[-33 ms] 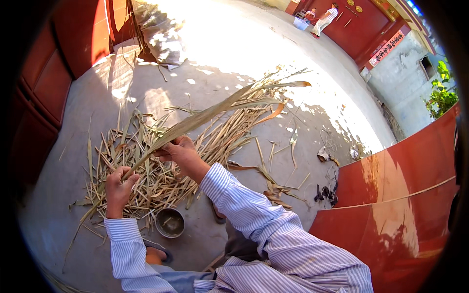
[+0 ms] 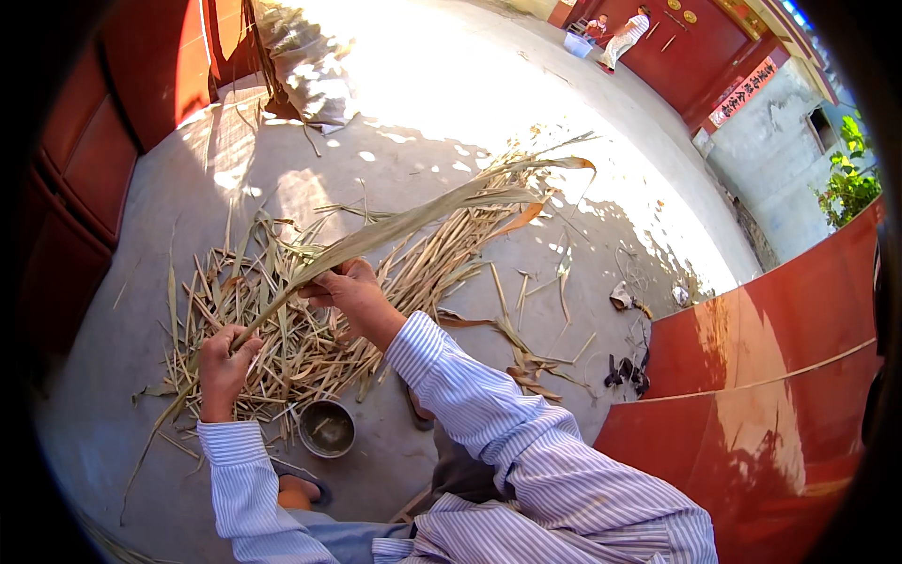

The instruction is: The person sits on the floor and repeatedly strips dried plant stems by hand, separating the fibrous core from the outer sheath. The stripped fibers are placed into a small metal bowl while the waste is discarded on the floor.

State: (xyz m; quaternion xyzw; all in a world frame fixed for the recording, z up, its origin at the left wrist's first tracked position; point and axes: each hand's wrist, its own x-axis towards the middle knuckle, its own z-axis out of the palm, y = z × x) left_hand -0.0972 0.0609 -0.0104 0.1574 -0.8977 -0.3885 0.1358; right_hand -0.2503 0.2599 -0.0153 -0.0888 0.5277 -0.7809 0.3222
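A long dried leaf stalk (image 2: 399, 226) slants from lower left to upper right above the ground, its pale, broad blade reaching far out and bending at a brown tip. My left hand (image 2: 225, 368) is closed round the thin lower end of it. Farther up, my right hand (image 2: 349, 299) pinches the same stalk where the blade widens; some of its fingers are hidden. Below both hands spreads a heap of cut dry stalks (image 2: 301, 362). More long stalks (image 2: 460, 235) lie in a bundle toward the upper right.
Close to my feet stands a metal bowl (image 2: 327, 429) with something dull inside. Loose leaves (image 2: 531, 362) lie right of the heap. Red panels (image 2: 752, 395) edge the right side, red furniture (image 2: 85, 160) the left. Two people (image 2: 624, 38) are far off near a red gate and a blue tub.
My left hand has shifted slightly left and down along with the stalk's lower end. The right hand has barely moved, and the leaf's tip droops a little more.
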